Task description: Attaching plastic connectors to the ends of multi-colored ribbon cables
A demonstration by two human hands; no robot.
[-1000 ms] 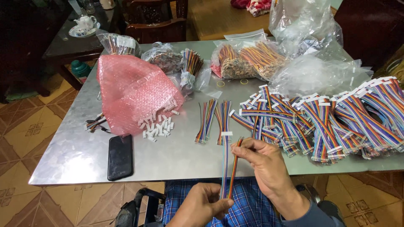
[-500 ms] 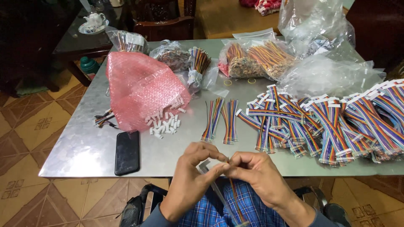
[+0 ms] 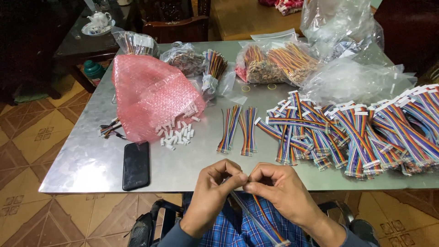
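Note:
My left hand (image 3: 215, 187) and my right hand (image 3: 276, 187) meet fingertip to fingertip at the near edge of the metal table (image 3: 91, 160). Both pinch the top end of a rainbow ribbon cable (image 3: 267, 222), which hangs down over my lap. Two loose rainbow cables (image 3: 238, 130) lie flat on the table just beyond my hands. A big heap of rainbow cables with white connectors (image 3: 356, 132) spreads to the right.
A pink bubble-wrap bag (image 3: 151, 93) spills small white connectors (image 3: 178, 132) at the left. A black phone (image 3: 136, 164) lies near the front edge. Clear bags of wires (image 3: 274, 59) and empty plastic bags (image 3: 352, 77) fill the back. A teapot (image 3: 98, 18) stands on a dark side table.
My hands came together from apart and now pinch the cable's end at the table edge. The cable has dropped from being held up over the table to hanging over my lap.

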